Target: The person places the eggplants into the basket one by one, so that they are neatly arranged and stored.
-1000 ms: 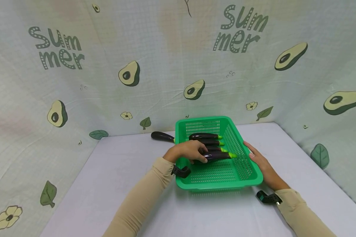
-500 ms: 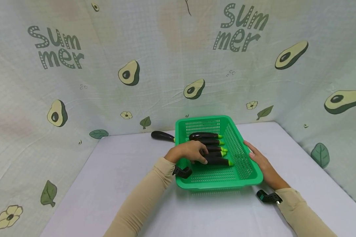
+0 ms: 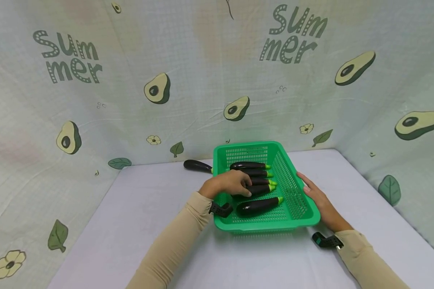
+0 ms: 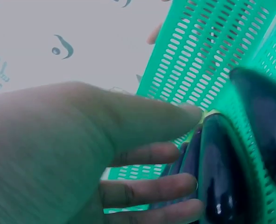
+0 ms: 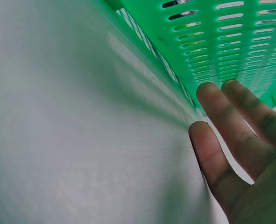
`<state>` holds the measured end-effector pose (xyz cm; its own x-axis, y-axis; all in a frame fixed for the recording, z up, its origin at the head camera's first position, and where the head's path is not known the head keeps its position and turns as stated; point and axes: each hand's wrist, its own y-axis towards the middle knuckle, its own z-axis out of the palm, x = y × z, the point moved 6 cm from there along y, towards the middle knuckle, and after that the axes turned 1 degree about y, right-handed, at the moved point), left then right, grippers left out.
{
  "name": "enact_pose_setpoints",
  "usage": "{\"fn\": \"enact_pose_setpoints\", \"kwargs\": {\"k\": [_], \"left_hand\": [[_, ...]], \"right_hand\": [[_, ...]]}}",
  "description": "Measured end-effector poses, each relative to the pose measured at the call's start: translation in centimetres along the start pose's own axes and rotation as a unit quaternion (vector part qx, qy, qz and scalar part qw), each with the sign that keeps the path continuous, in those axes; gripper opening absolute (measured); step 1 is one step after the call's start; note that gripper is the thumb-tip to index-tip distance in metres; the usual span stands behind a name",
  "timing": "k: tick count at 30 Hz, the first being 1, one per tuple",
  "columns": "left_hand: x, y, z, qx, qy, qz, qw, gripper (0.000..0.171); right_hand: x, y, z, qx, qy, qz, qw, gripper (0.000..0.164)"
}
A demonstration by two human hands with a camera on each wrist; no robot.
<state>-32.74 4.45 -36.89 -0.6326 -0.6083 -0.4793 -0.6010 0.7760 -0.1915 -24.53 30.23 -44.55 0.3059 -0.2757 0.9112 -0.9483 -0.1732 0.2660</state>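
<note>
In the head view, my left hand (image 3: 233,184) is inside the green plastic basket (image 3: 267,225), over a row of dark purple eggplants. Its thumb and fingers, spread apart in the left wrist view, reach the nearest eggplant (image 4: 219,172) of that row. Another eggplant (image 3: 258,206) lies apart, closer to the basket's front wall. Several more, among them the rearmost eggplant (image 3: 249,165), lie side by side with green stem ends to the right. My right hand (image 3: 319,200) rests at the basket's right side; in the right wrist view its straight fingers (image 5: 212,100) lie along the outer perforated wall.
One eggplant (image 3: 198,165) lies on the white-covered table (image 3: 159,192) outside the basket, its stem end at the left wall. Behind the table hangs a cloth (image 3: 198,52) printed with avocados and lettering. Both wrists wear black bands.
The eggplant under my left hand has come down toward the basket's front and been let go, apart from the row. The left hand stays over the row; the right hand has not moved.
</note>
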Motion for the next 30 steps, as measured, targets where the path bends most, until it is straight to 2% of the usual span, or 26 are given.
{"fn": "enact_pose_setpoints", "kwargs": {"k": [5, 13, 19, 24, 30], "left_hand": [[0.4, -0.9, -1.1, -0.016, -0.025, 0.011, 0.9995, 0.040], [1.8, -2.2, -3.6, -0.072, -0.079, 0.017, 0.9941, 0.039], [3.0, -4.0, -5.1, -0.092, -0.140, 0.020, 0.9856, 0.038], [4.8, -5.2, -6.2, -0.146, -0.150, 0.021, 0.9776, 0.037], [7.0, -6.2, -7.4, -0.205, -0.177, 0.016, 0.9625, 0.031]], "right_hand": [[0.0, 0.1, 0.0, -0.001, 0.000, 0.007, 1.000, 0.054], [0.2, 0.0, 0.0, -0.004, 0.001, 0.012, 1.000, 0.054], [0.3, -0.1, 0.0, -0.003, -0.001, 0.012, 1.000, 0.054], [0.2, 0.0, 0.1, -0.006, -0.003, 0.014, 1.000, 0.054], [0.2, 0.1, -0.1, -0.007, -0.013, 0.017, 1.000, 0.054]]}}
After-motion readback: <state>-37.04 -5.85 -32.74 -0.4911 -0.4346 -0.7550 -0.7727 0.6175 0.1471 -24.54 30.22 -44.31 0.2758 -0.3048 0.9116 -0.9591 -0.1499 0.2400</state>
